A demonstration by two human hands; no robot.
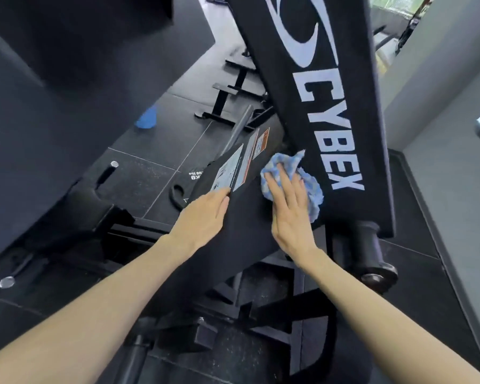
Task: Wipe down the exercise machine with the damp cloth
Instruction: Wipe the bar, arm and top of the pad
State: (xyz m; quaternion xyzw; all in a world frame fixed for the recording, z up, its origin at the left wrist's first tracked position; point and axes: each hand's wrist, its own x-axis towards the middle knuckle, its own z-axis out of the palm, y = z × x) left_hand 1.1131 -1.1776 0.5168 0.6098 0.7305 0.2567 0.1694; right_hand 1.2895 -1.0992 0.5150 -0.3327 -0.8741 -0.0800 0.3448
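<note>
right grip [288, 214] flat, pressing cloth [311, 189] on machine [250, 234]; left grip [203, 217] flat beside

Large white capital letters spelling "CYBEX" run lengthwise down a long black padded upright panel of the exercise machine [327, 112], with a white swoosh logo [297, 29] above the word toward 12 o'clock. Toward 9 o'clock of the word, rectangular white and orange printed stickers [241, 164] sit on a black sloping machine cover [250, 225]; their small print is unreadable. On the dark rubber floor [139, 176] beside it, upside-down white markings read roughly "lbs" and "kg".
</note>
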